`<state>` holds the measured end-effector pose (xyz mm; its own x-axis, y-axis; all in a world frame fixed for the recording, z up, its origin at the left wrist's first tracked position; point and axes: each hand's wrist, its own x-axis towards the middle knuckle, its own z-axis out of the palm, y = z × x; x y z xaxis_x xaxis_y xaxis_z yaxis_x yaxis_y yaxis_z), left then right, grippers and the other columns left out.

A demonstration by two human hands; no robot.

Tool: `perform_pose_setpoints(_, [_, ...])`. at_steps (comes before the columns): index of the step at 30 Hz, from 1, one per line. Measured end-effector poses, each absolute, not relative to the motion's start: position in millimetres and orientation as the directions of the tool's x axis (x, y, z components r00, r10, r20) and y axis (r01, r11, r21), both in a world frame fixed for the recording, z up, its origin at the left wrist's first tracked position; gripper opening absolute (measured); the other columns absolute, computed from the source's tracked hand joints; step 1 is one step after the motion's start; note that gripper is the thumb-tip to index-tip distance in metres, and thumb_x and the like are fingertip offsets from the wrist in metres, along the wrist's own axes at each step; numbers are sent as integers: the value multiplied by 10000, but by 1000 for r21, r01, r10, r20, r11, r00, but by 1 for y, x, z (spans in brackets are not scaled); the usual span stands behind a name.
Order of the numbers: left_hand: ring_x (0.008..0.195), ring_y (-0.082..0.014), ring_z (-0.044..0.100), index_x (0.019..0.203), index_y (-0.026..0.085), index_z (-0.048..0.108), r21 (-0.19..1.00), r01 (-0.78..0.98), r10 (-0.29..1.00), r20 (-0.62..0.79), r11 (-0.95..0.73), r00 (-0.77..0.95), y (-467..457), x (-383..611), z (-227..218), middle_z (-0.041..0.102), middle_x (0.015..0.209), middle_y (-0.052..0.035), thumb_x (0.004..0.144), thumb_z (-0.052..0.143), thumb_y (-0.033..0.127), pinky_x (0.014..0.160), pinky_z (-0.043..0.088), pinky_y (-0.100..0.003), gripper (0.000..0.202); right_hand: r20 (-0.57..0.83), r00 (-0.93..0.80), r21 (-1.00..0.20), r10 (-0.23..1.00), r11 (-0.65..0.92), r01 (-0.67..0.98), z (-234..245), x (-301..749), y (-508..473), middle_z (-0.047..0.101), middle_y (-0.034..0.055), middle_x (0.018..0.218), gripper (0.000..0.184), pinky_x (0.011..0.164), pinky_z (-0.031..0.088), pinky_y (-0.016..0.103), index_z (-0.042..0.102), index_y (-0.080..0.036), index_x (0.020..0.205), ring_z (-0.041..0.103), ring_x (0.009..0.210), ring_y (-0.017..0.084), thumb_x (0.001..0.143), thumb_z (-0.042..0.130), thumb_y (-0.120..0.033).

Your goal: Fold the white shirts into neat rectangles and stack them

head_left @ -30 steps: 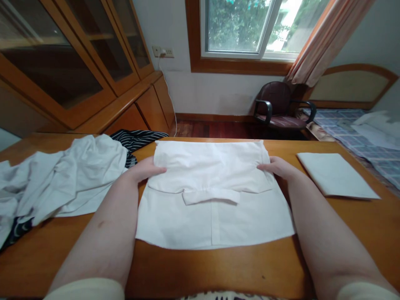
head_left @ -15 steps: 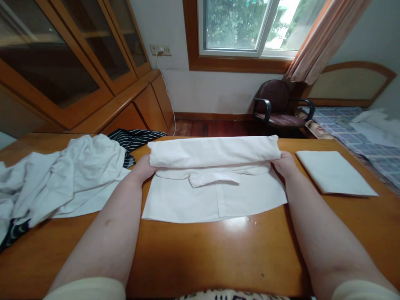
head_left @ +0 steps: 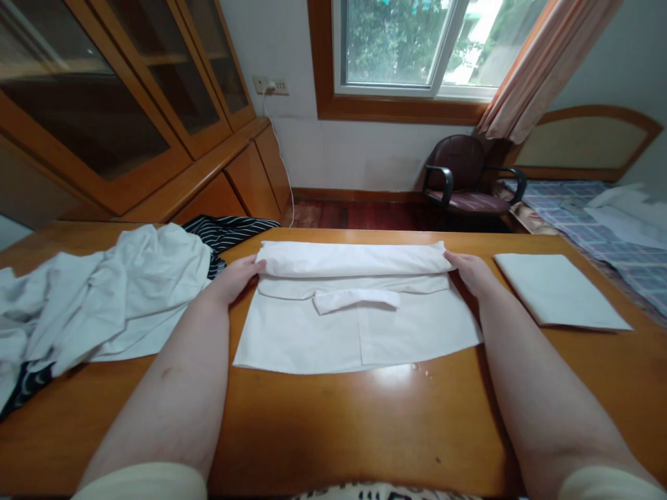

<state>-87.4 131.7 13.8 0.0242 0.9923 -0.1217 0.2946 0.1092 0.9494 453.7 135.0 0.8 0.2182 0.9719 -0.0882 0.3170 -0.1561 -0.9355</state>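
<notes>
A white coat (head_left: pixel 307 333) with a short cloth strap across it and a seam down its lower part lies on the table in front of me. Its far part is doubled over into a thick band. At the left end of this band, my left hand (head_left: pixel 242 275) pinches the edge, thumb on top. My right hand (head_left: pixel 470 271) grips the opposite end in the same way, with its lower fingers hidden. Both forearms reach forward on either side of the cloth.
Crumpled white cloth (head_left: pixel 156 278) and a black striped fabric (head_left: pixel 229 230) lie left on the wooden table (head_left: pixel 333 430). A flat folded white cloth (head_left: pixel 560 288) rests at the right. Beyond the table's far edge stands an office chair (head_left: pixel 458 170); a cabinet (head_left: pixel 208 170) is at left.
The folded band has come down flatter onto the coat, its upper edge lower and narrower in view. Both hands have moved slightly, and their thumbs now show on the cloth's ends.
</notes>
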Motion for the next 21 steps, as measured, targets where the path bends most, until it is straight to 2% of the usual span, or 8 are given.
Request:
perform_pose_setpoints(3, [900, -250, 668, 935, 176, 723, 915, 385, 993, -113, 120, -43, 132, -84, 13, 738, 967, -67, 530, 786, 514, 852, 512, -341, 531, -35, 247, -928, 968, -124, 353, 0, 452, 135, 731, 40, 833, 386, 792, 508, 331, 725, -165, 880, 665, 831, 235, 654, 715, -478])
perform_pose_setpoints(8, [803, -241, 675, 833, 167, 739, 895, 443, 996, -3, 44, -94, 133, -81, 12, 743, 881, -68, 485, 803, 506, 782, 524, -336, 490, 38, 217, -980, 975, -6, 199, 1, 448, 133, 715, 18, 778, 346, 710, 518, 312, 705, -180, 845, 654, 716, 188, 551, 785, -344])
perform_pose_setpoints(12, [891, -321, 666, 822, 140, 734, 721, 691, 985, 81, 47, -153, 134, -82, 17, 733, 880, -91, 507, 772, 487, 806, 512, -360, 470, 146, 267, -973, 952, 90, 212, 3, 448, 133, 699, 8, 738, 300, 709, 513, 308, 675, -192, 745, 643, 713, 186, 480, 789, -272])
perform_pose_setpoints(15, [1037, -326, 625, 977, 135, 714, 594, 802, 989, 73, 62, -131, 130, -82, 21, 713, 1023, -101, 534, 766, 429, 879, 486, -329, 534, 84, 194, -946, 977, 17, 324, 7, 452, 131, 689, 12, 703, 273, 694, 504, 303, 664, -188, 698, 627, 691, 195, 456, 775, -247])
perform_pose_setpoints(18, [1089, -281, 591, 1119, 100, 654, 545, 838, 999, -10, 42, -44, 124, -84, 24, 662, 1178, -92, 593, 759, 384, 937, 448, -320, 607, -36, 47, -874, 998, -54, 482, 13, 458, 127, 670, 7, 651, 220, 652, 480, 281, 665, -170, 676, 604, 658, 187, 492, 743, -262])
perform_pose_setpoints(21, [990, -245, 607, 1026, 63, 678, 539, 838, 989, -149, 87, -7, 120, -89, 27, 705, 1071, -59, 697, 701, 343, 910, 451, -337, 433, -139, -28, -767, 990, -90, 636, 19, 464, 124, 636, -6, 584, 159, 583, 437, 259, 648, -158, 609, 564, 591, 167, 514, 696, -275])
